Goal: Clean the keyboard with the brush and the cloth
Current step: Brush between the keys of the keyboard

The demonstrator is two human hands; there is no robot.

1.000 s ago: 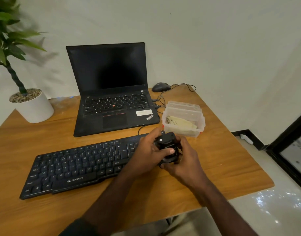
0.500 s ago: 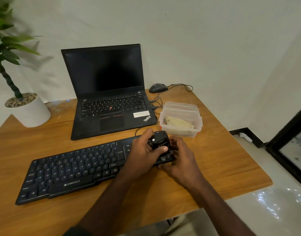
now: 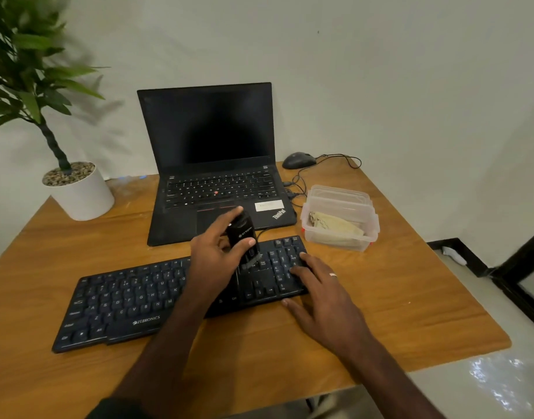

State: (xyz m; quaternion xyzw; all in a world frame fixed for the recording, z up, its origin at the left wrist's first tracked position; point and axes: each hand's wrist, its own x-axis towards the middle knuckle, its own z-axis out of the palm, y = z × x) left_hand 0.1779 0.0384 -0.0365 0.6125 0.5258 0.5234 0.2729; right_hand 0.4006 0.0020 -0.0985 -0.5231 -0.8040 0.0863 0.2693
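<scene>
Keyboard [image 3: 123, 300]: black, flat, white-lettered keys, ZEBRONICS logo.

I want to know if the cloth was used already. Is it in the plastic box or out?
In. The cloth lies inside the clear plastic box, which has no lid on it; neither hand touches it.
</scene>
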